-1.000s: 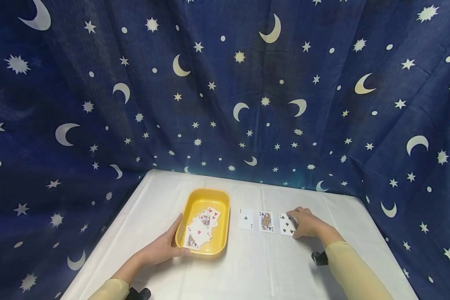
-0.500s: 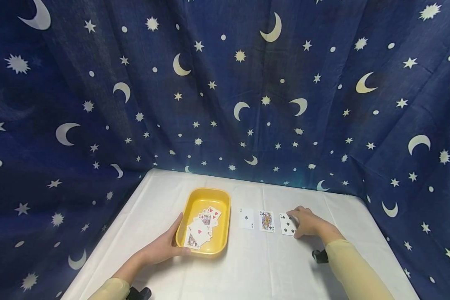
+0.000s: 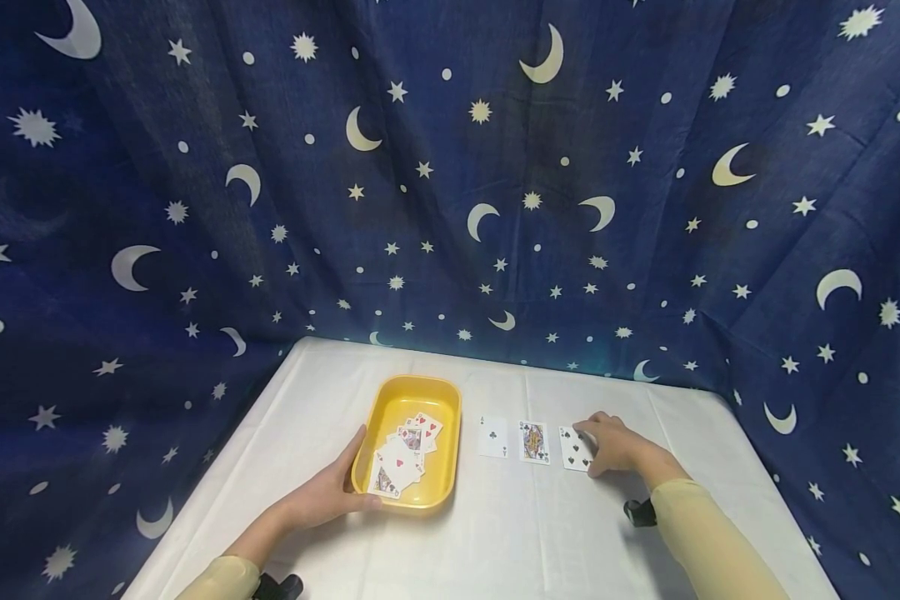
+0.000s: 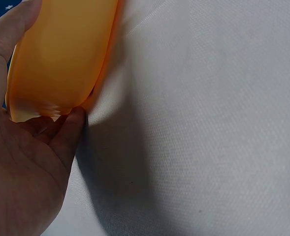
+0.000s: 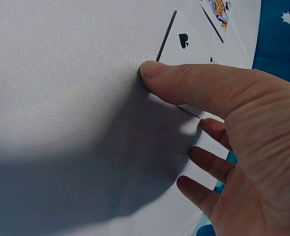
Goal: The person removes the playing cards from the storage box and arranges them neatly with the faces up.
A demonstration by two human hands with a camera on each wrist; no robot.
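My left hand (image 3: 328, 493) grips the near left corner of a yellow plastic tray (image 3: 450, 450), thumb on the near rim and fingers along the left side. Several face-up playing cards (image 3: 401, 462) lie overlapping inside it. To the tray's right, an ace of clubs (image 3: 492, 446) and a club face card (image 3: 534, 442) lie face up in a row. At the row's right end is a spade card (image 3: 572, 450), partly hidden by my right hand (image 3: 617, 447). Seen from the right wrist, the thumb and index finger hold this card (image 5: 177, 46) at its edges while the other fingers stay apart from it.
A white cloth (image 3: 495, 533) covers the table under everything. Dark blue curtains (image 3: 450, 183) with moons and stars hang behind and on both sides. A black wrist camera (image 3: 640, 514) sits below the right wrist, with another (image 3: 277, 587) below the left.
The view has shifted very slightly. Both hands, the tray and the cards otherwise keep their places.
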